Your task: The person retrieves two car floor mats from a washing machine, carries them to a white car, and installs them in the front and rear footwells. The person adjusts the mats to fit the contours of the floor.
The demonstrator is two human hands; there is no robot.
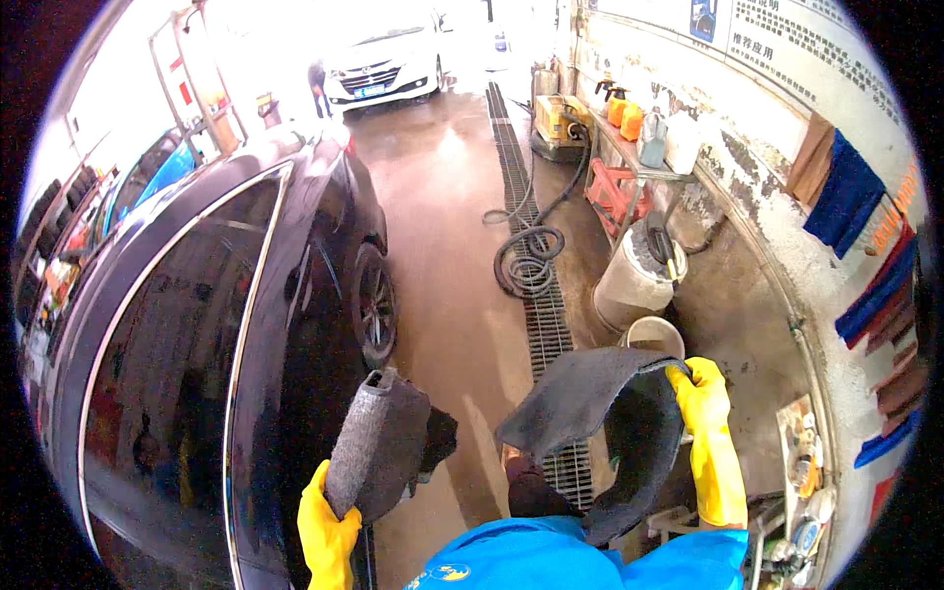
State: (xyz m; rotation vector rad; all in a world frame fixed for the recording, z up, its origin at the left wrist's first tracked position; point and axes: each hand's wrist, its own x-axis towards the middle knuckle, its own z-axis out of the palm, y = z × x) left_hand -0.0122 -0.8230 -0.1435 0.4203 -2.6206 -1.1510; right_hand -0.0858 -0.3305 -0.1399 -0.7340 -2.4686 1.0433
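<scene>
Both of my hands wear long yellow rubber gloves. My left hand (329, 539) is closed around the lower end of a rolled or folded grey-black car floor mat (379, 457), beside the dark car (177, 393). In front of my right side, my right hand (704, 403) grips the upper edge of a second dark floor mat (570, 393), which curls round and hangs down beside my body. The fingertips behind this mat's edge are partly hidden. The two mats are apart from each other.
A drain grate (544, 320) runs along the wet floor, with a coiled black hose (531, 264) over it. To the right stand a bucket (657, 336), a whitish drum (629, 285) and a shelf with bottles (651, 138). Cloths (844, 197) hang on the wall. A white car (383, 61) is parked ahead.
</scene>
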